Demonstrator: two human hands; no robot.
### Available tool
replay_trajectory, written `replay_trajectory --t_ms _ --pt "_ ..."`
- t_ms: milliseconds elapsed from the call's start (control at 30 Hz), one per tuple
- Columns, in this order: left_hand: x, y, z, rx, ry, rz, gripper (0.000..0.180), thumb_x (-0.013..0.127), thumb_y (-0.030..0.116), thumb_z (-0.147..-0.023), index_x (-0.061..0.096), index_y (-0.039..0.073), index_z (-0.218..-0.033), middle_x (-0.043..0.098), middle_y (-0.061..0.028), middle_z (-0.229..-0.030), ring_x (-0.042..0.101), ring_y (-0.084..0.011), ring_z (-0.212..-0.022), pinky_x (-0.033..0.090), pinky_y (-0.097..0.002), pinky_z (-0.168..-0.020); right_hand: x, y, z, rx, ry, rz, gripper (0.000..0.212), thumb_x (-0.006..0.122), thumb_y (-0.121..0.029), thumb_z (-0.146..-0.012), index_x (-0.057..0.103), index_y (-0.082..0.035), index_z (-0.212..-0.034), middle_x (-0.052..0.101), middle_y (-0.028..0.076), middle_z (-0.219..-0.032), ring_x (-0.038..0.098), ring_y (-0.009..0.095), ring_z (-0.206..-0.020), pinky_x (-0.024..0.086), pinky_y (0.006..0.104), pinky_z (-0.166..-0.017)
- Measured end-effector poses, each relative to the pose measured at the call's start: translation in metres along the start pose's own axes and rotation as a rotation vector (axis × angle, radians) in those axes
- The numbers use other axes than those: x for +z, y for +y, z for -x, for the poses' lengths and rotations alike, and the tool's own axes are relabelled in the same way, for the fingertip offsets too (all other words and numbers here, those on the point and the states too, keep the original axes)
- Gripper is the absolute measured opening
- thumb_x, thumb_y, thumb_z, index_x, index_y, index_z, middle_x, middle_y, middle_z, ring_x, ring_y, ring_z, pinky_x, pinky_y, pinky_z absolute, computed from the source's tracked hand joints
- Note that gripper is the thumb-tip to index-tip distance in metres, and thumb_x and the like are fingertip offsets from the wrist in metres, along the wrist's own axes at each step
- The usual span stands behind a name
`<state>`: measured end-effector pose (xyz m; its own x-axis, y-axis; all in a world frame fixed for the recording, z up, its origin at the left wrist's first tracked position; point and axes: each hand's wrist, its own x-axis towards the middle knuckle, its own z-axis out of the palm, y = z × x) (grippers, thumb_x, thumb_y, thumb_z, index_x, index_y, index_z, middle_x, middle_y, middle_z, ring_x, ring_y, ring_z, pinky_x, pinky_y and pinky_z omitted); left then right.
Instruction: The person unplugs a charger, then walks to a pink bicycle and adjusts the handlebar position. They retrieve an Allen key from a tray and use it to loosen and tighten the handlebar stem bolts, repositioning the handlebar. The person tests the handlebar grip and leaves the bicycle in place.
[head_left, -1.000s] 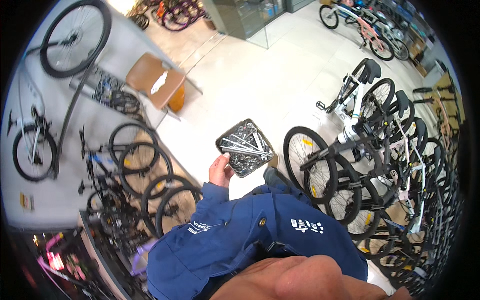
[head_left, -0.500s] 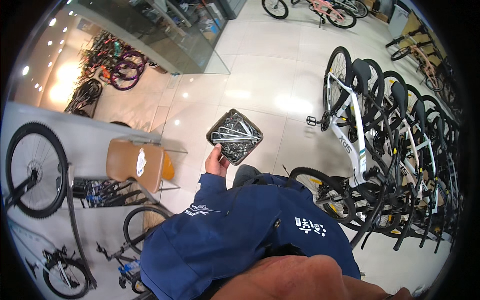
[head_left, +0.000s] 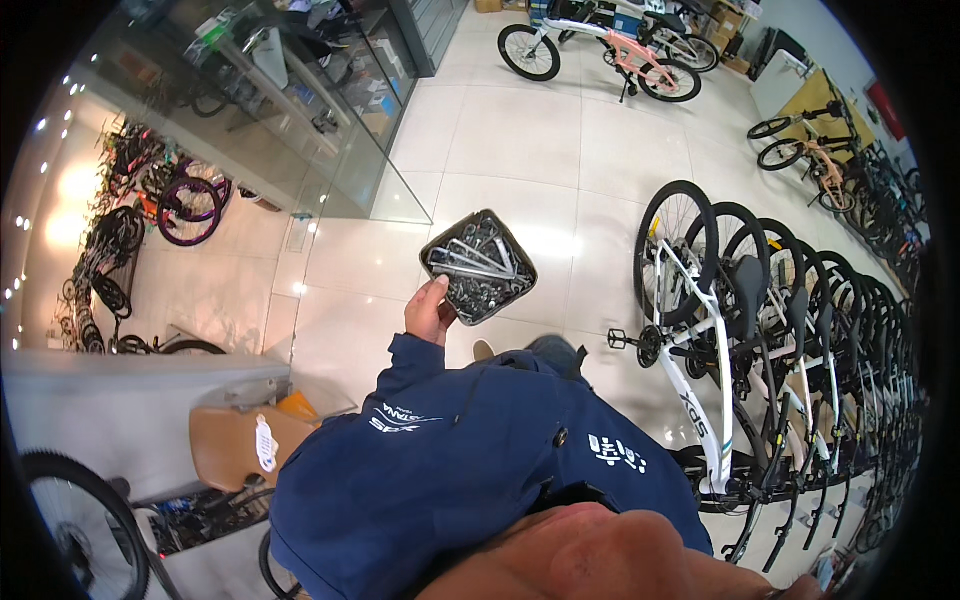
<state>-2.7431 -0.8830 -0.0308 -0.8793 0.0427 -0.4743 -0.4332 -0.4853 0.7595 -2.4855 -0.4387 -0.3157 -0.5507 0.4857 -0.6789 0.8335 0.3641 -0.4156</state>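
Left hand (head_left: 430,312), head view: clamped on the near-left edge of a square box (head_left: 516,243), thumb at the rim; the fingers underneath are mostly hidden. Right hand: out of sight, so its state cannot be told; the hands are not seen together.

The box is in front of the person, above the tiled floor (head_left: 600,140), open side up toward the camera. Several long wrenches (head_left: 470,266) lie across a heap of small metal parts (head_left: 482,295); the exact count cannot be made out.

Surroundings: 1 white bike (head_left: 700,400) leads a row at right; a brown chair (head_left: 222,447) is at lower left.

Judgement: the step in hand appears to be carrying the loaded box 1-handed. The next move calls for a firm grip and a level box, as loose parts could spill.
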Motion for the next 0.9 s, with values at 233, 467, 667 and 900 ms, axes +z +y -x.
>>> replay_trajectory --t_ms 233,467,667,900 --pt "0.043 0.076 -0.166 -0.019 -0.036 0.011 0.039 0.068 0.026 -0.101 0.063 0.000 -0.129 0.070 -0.0082 -0.115 0.069 -0.0212 -0.098 0.060 -0.0367 -0.088 0.010 -0.101 -0.085 0.101 0.019 -0.080 0.052 0.051 -0.048 -0.103 0.076 -0.003 -0.102 0.066 0.013 -0.082 0.065 0.027 -0.074 0.058 0.0433 -0.065" --pt "0.112 0.139 -0.345 0.035 -0.001 0.022 0.043 0.064 0.029 -0.104 0.061 -0.003 -0.132 0.069 -0.0126 -0.121 0.070 -0.0232 -0.102 0.061 -0.0396 -0.090 -0.016 -0.249 -0.234 0.092 -0.045 0.000 0.050 0.052 -0.047 -0.104 0.076 -0.002 -0.101 0.065 0.011 -0.076 0.065 0.025 -0.067 0.059 0.0424 -0.059" --pt "0.162 0.194 -0.469 0.100 0.102 0.139 0.033 0.063 0.025 -0.105 0.064 -0.001 -0.125 0.068 -0.0122 -0.121 0.068 -0.0239 -0.108 0.059 -0.0402 -0.095 -0.118 -0.452 -0.377 -0.129 0.075 -0.206 0.049 0.052 -0.045 -0.105 0.075 -0.002 -0.100 0.064 0.010 -0.071 0.064 0.022 -0.061 0.060 0.0415 -0.054" --pt "0.203 0.259 -0.647 0.124 0.113 0.212 0.040 0.071 0.023 -0.101 0.062 -0.003 -0.130 0.068 -0.0098 -0.120 0.068 -0.0232 -0.105 0.058 -0.0372 -0.093 -0.182 -0.673 -0.527 -0.208 0.087 -0.460 0.035 0.055 -0.037 -0.106 0.073 -0.007 -0.104 0.056 0.001 -0.071 0.056 0.014 -0.057 0.058 0.0364 -0.054"
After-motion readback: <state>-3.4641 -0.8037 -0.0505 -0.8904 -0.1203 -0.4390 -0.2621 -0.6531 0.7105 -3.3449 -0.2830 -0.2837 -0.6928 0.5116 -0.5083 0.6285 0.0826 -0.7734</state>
